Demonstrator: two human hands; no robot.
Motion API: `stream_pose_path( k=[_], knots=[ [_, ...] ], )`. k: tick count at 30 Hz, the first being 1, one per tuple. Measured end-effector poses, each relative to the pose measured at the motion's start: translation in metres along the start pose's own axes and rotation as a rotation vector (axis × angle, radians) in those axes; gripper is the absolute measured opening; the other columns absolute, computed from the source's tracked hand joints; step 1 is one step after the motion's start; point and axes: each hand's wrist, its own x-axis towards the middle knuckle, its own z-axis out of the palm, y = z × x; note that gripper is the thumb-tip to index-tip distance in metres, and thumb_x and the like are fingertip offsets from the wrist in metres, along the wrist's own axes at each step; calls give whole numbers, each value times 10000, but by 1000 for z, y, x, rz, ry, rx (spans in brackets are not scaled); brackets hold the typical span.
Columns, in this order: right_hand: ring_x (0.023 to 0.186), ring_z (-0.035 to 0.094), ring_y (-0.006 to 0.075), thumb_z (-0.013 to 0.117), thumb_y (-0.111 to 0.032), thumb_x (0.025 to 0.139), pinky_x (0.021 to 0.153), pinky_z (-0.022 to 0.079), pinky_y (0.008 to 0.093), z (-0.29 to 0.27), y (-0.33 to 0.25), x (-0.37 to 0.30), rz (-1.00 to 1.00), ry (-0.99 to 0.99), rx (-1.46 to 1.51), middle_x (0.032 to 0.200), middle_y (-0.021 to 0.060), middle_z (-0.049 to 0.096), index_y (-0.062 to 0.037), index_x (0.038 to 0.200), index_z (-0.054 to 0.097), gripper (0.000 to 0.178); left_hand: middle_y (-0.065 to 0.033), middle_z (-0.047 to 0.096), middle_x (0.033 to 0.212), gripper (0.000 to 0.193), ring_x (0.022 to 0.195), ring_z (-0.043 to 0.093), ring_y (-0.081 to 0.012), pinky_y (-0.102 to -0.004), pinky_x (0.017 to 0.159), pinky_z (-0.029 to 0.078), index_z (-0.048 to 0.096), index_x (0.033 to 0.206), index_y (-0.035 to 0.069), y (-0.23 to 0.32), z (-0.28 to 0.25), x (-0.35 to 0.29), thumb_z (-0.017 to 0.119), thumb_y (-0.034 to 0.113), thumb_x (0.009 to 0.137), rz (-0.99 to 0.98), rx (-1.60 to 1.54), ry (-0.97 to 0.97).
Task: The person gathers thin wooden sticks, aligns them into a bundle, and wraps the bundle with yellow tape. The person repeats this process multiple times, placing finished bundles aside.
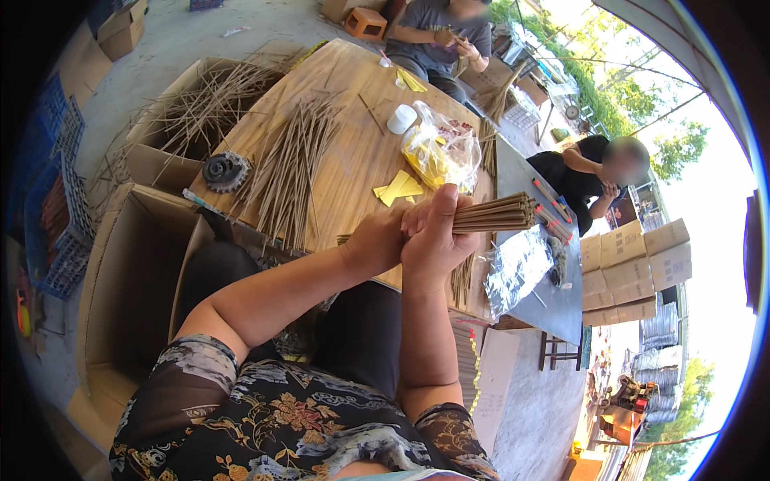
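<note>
A bundle of thin brown sticks [499, 214] lies crosswise in front of me, its even ends pointing right. My right hand [437, 234] is wrapped around it with the thumb up. Pressed against that hand is my left hand [375, 243], closed around the same bundle farther left; its fingers are partly hidden. A little of the bundle shows past the left hand. On the wooden table [353, 160] beyond, a loose pile of similar sticks [293, 168] spreads out. Yellow paper strips [398, 189] lie just past my hands, beside a clear plastic bag [443, 152] with yellow pieces inside.
A white cup-like object [401, 119] and a dark round ridged object [225, 171] stand on the table. Cardboard boxes, one full of sticks [216, 108] and one open [136, 256], flank my left side. Two people sit across and to the right. Silvery foil [517, 268] covers part of a grey table.
</note>
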Motion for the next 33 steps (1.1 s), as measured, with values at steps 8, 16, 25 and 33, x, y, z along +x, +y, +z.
stream_pose_path(
  k=[8, 16, 25, 33],
  knots=[
    [419, 384, 39, 592, -214, 861, 384, 291, 203, -12, 40, 10, 63, -53, -149, 495, -26, 439, -58, 580, 441, 355, -87, 601, 948, 288, 878, 564, -182, -282, 754, 447, 486, 1115, 69, -21, 6, 18, 523, 82, 829, 109, -329, -96],
    [468, 458, 62, 632, -187, 824, 429, 365, 198, -19, 17, 20, 311, -226, -10, 551, -2, 495, -34, 727, 513, 217, -78, 603, 1000, 282, 959, 556, -145, -282, 807, 435, 536, 1079, 48, 10, -9, 6, 574, 105, 806, -231, -140, -159],
    [385, 282, 88, 475, -283, 902, 374, 286, 259, -22, -29, 2, 418, -106, 311, 496, -26, 303, -113, 643, 373, 326, -14, 496, 553, 193, 502, 494, -96, -256, 464, 375, 546, 839, 29, 80, -36, -8, 643, 146, 720, -492, -161, -439],
    [391, 302, 96, 508, -224, 880, 375, 289, 265, -16, -50, -23, 329, 48, 270, 495, -16, 307, -112, 605, 355, 333, -118, 597, 696, 228, 661, 597, -178, -317, 610, 452, 552, 861, 13, 72, -12, -51, 649, 166, 723, -61, 366, 6]
  ],
)
